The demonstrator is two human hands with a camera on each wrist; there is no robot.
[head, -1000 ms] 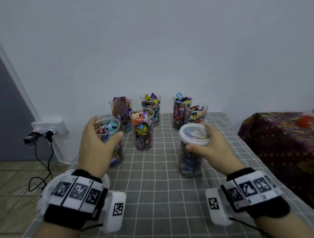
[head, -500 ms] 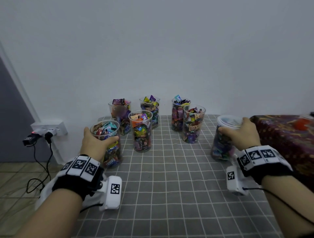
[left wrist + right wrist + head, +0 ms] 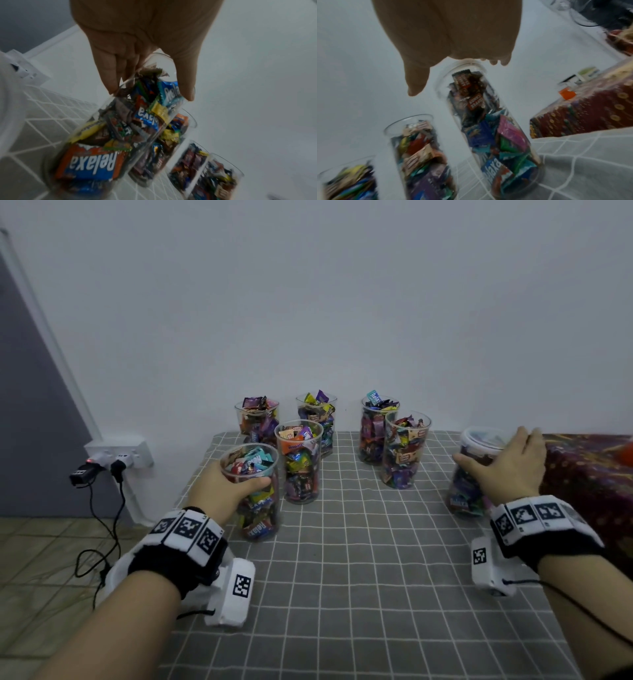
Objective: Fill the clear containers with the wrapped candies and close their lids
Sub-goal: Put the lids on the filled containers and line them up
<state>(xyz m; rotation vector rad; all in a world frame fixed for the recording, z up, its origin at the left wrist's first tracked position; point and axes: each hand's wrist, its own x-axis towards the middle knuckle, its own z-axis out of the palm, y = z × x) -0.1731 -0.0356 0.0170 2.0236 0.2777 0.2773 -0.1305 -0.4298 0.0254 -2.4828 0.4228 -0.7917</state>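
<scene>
Several clear containers packed with wrapped candies stand on the grey grid tablecloth point(image 3: 359, 577). My left hand point(image 3: 236, 481) grips the rim of the open front-left container point(image 3: 257, 508), fingers and thumb curled round it; the left wrist view shows the same grip by the left hand point(image 3: 150, 92) on this container point(image 3: 106, 142). At the table's right side stands a container point(image 3: 462, 498) closed by a lid point(image 3: 479, 438). My right hand point(image 3: 493, 453) hovers at its top with fingers spread and thumb apart. The right wrist view shows the right hand point(image 3: 453, 77) straight-fingered above that container point(image 3: 496, 128).
Other open, full containers stand in the middle point(image 3: 299, 463) point(image 3: 406, 453) and by the wall point(image 3: 257, 419) point(image 3: 317, 412) point(image 3: 376, 429). A dark red patterned cloth point(image 3: 589, 474) borders the table's right edge. A wall socket with plugs and cables point(image 3: 116, 453) is at the left.
My right hand carried the lidded container from the front middle to the table's right side, set it down and loosened its fingers. My left hand stayed on the front-left container.
</scene>
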